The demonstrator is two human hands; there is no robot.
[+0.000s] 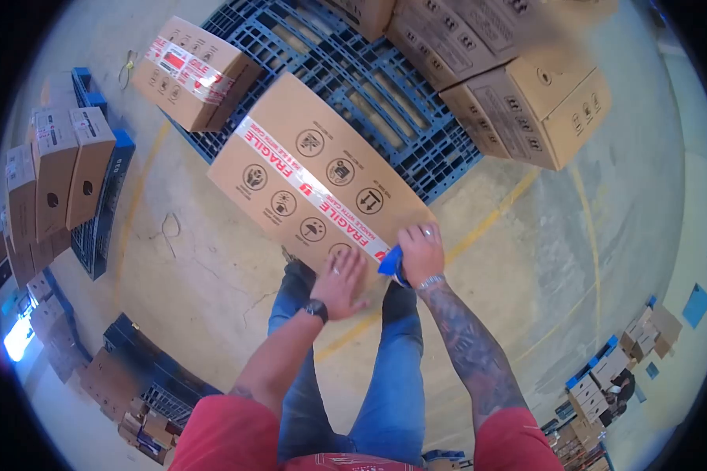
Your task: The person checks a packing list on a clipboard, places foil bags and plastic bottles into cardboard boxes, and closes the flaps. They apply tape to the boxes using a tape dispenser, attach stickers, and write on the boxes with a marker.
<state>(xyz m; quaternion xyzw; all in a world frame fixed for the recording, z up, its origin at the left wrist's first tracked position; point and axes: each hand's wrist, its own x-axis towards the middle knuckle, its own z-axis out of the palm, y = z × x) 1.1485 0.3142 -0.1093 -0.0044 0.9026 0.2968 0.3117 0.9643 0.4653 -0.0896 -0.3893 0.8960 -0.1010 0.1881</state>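
Note:
A large cardboard box [291, 188] lies in front of me on a blue plastic pallet [353, 86], its near end close to my legs. Red and white FRAGILE tape [310, 192] runs along its top. My left hand [342, 282] rests with spread fingers on the near end of the box, beside the tape. At the tape's near end, my right hand [422, 250] is closed around a blue tape dispenser [391, 262], which is partly hidden by the hand.
A smaller taped box [192, 72] sits at the pallet's upper left corner. Stacked boxes [526, 102] stand on its right side. More boxes [90, 161] rest on a pallet at the left. Yellow lines [499, 206] cross the concrete floor.

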